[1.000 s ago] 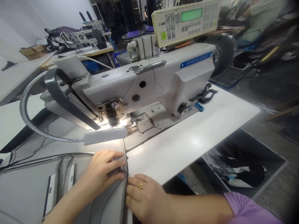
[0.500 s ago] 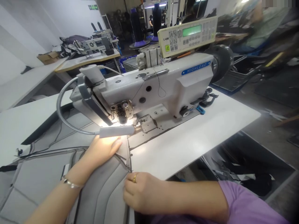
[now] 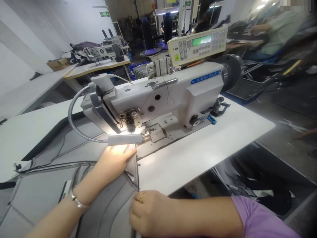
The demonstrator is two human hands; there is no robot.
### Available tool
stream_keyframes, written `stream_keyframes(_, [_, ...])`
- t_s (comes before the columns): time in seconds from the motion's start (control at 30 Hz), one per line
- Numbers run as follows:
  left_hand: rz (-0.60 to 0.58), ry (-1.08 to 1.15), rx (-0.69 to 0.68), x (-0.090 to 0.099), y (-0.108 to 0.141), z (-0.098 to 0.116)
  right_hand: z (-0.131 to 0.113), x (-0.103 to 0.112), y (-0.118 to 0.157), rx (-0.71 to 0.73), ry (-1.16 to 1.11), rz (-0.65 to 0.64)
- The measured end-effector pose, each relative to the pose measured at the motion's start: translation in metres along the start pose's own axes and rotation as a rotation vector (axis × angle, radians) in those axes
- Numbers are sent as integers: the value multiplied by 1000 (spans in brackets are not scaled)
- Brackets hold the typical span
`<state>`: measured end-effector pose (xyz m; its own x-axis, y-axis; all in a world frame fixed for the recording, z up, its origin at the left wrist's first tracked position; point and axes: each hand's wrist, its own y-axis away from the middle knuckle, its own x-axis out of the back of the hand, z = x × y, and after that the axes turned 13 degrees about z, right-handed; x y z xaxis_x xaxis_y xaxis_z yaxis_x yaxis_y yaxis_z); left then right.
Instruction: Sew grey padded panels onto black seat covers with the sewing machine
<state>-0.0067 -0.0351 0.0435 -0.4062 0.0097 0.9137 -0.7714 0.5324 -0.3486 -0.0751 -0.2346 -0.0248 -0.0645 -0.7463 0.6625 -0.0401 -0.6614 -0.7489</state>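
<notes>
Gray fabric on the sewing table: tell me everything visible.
The gray fabric looks padded, with dark edging and dark seams. It lies spread, slightly rumpled, across the white table, partly hidden behind the lamp. The left hand rests on it; the right hand grips its near right edge.

**Workshop surroundings, upper left to lower right**

At upper left I make out a white-and-grey second sewing machine (image 3: 102,52) on a pale wooden-edged table (image 3: 85,70), with a brown cardboard box (image 3: 57,64) to its left. Above them I spot a small green lit sign (image 3: 104,14) on the white wall (image 3: 71,19). At upper right I see a person in a pale green top (image 3: 284,31), too blurred for detail. At lower right, my view takes in black and white scraps (image 3: 264,193) inside a dark open bin (image 3: 300,180).
</notes>
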Motion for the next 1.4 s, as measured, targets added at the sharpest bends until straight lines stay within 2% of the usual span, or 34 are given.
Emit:
stream_keyframes(0.27, [-90, -42, -135, 1, -13, -3, 1, 2, -1, -4, -4, -9])
stream_keyframes(0.4, [-128, -43, -129, 2, -13, -3, 1, 3, -2, -9, -13, 10])
stream_keyframes(0.57, [-116, 25, -125, 0, -14, -8, 1, 6, -4, -27, -14, 24])
stream_keyframes(0.73, [-127, -1, -148, 1, -16, -6, 0, 7, -4, -18, 10, 53])
stream_keyframes(0.83, [-95, 35, -128, 1, -15, -5, 0, 6, -3, -18, 7, 65])
stream_keyframes(1.17, [-130, 36, -85, -12, -11, -10, 0, 8, -4, -12, -9, 28])
stream_keyframes(1.3, [-148, 13, -82, -12, -12, -9, 1, 8, -4, -8, -16, 21])
stream_keyframes(1.4, [-102, -21, -48, -12, -7, -8, 1, 8, -3, -4, -24, 21])
